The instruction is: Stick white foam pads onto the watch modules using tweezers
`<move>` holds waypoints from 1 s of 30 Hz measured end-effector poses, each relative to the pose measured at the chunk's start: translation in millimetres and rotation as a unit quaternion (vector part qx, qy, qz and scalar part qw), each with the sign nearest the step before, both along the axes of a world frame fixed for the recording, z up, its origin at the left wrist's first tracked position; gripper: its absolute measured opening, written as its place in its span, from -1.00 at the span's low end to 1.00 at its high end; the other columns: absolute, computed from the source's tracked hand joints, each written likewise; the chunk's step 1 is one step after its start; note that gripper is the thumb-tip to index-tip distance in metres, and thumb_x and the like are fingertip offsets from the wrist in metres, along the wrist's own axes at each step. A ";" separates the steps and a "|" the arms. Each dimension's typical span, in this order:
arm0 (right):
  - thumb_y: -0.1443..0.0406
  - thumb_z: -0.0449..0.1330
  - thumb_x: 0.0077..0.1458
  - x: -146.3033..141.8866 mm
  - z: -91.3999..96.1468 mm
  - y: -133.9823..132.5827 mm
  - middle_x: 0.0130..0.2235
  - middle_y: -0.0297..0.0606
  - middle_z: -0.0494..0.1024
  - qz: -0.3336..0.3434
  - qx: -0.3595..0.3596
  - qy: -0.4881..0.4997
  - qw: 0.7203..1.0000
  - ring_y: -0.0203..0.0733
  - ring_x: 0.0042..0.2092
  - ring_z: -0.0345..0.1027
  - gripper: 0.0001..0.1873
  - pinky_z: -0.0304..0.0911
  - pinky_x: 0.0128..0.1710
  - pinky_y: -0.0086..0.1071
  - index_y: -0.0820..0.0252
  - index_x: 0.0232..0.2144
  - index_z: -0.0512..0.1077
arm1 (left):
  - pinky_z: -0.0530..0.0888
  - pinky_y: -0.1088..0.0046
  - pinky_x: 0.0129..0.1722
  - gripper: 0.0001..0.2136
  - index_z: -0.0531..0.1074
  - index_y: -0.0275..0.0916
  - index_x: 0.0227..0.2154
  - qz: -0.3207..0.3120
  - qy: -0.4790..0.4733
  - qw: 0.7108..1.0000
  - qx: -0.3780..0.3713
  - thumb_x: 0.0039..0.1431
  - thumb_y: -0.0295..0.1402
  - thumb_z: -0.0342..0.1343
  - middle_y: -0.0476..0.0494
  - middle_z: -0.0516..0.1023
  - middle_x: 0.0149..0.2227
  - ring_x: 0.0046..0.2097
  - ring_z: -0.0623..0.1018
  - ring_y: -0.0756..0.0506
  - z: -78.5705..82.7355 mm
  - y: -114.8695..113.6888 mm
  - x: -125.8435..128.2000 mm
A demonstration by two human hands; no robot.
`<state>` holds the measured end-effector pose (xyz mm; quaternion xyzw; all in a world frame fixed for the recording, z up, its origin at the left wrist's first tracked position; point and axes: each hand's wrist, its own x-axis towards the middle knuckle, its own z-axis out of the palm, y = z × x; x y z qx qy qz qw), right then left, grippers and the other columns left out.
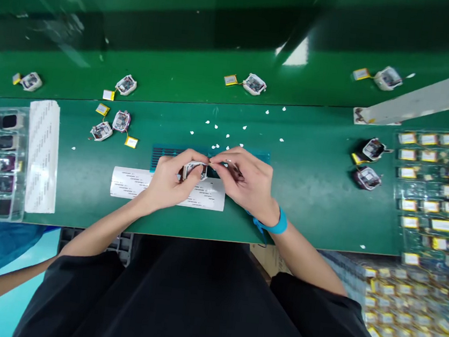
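Note:
My left hand [177, 179] is wrapped round a small white-rimmed watch case [195, 170] with its inside facing up. At the case's right edge the fingertips of my right hand [247, 182] are pinched together; whatever they hold is too small to make out. Both hands are over a white printed sheet [125, 181] and a blue-green strip with dark lines [160, 157]. Several tiny white stickers or tabs [228, 136] are scattered on the green table just beyond. A blue wrist strap [280, 222] is round my right wrist.
Open watch cases with yellow-edged batteries [230, 80] lie along the bench. Left are a clear tray of watch units [21, 205] and a white liner sheet [43, 158]. Right are a battery tray [398, 188] and a slanting white post [427, 97]. Another person's arm [4, 284] shows lower left.

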<state>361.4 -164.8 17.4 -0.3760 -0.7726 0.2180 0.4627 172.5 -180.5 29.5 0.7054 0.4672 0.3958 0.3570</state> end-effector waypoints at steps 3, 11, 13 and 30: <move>0.38 0.24 0.25 -0.4 -3.3 -2.9 -0.25 -0.32 0.63 -0.032 0.033 -0.020 0.999 -0.31 -0.33 0.50 -0.90 0.38 -0.44 -0.43 0.12 -0.17 0.47 | 0.20 0.56 -0.69 -0.91 0.50 -0.20 -0.26 -0.021 -0.018 0.999 -0.046 0.29 -0.39 0.10 0.09 0.46 -0.59 -0.67 0.24 0.10 0.7 0.8 -0.3; 0.50 0.09 0.23 9.5 -16.7 -4.3 -0.20 -0.38 0.66 -0.038 0.161 -0.169 0.972 -0.33 -0.29 0.55 -0.64 0.28 -0.53 -0.47 0.06 -0.02 0.46 | 0.27 0.59 -0.77 -0.88 0.47 -0.21 -0.28 -0.072 -0.204 0.943 -0.252 0.29 -0.27 0.18 0.12 0.34 -0.60 -0.72 0.28 0.11 1.4 3.9 -2.8; 0.52 0.09 0.22 10.8 -15.1 -2.0 -0.20 -0.38 0.67 -0.050 0.161 -0.168 0.971 -0.34 -0.29 0.56 -0.63 0.29 -0.53 -0.48 0.09 0.00 0.45 | 0.25 0.60 -0.78 -0.88 0.48 -0.21 -0.28 -0.072 -0.209 0.938 -0.267 0.27 -0.28 0.20 0.08 0.39 -0.55 -0.72 0.29 0.13 1.6 4.2 -1.8; 0.44 0.06 0.35 20.8 -10.8 0.2 0.01 -0.31 0.65 -0.010 0.173 -0.294 0.940 -0.32 -0.26 0.59 -0.68 0.41 -0.45 -0.48 0.13 0.03 0.52 | 0.15 0.54 -0.69 -0.83 0.22 -0.13 -0.14 -0.017 -0.160 0.966 -0.201 0.28 -0.44 0.06 0.22 0.14 -0.62 -0.69 0.16 0.08 -13.1 -0.7 1.6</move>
